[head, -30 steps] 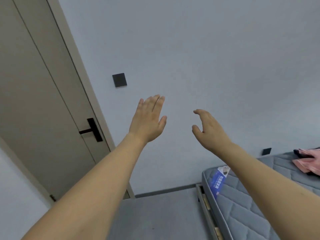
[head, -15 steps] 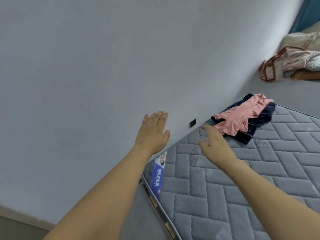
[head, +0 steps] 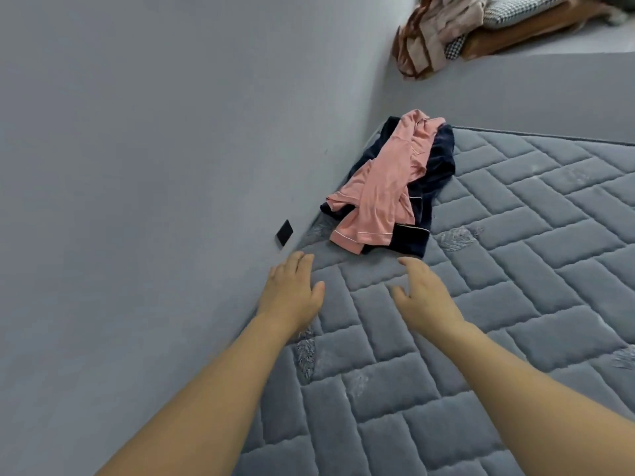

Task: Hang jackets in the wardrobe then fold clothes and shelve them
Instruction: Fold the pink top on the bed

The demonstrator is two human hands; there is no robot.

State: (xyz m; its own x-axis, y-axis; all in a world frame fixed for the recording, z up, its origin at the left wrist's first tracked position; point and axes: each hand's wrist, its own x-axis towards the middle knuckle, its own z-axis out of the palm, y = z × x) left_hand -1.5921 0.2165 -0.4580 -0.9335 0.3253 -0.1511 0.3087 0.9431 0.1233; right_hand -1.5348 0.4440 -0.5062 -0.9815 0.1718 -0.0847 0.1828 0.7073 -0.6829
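Both the left hand (head: 292, 290) and right hand (head: 424, 297) reach forward with fingers spread and holding nothing, apparently readying to gather the crumpled pink cotton garment (head: 381, 187) lying atop the dark navy garment (head: 436, 176) on the quilted grey mattress (head: 515, 269).

Two bare forearms, no sleeves; hands (head: 357, 295) without rings.

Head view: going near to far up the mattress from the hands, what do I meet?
Left hand and right hand, both open above the grey quilted mattress → crumpled pink pyjama top lying on a dark navy garment → beyond the mattress's far edge, a brown-trimmed beige bundle of clothes.
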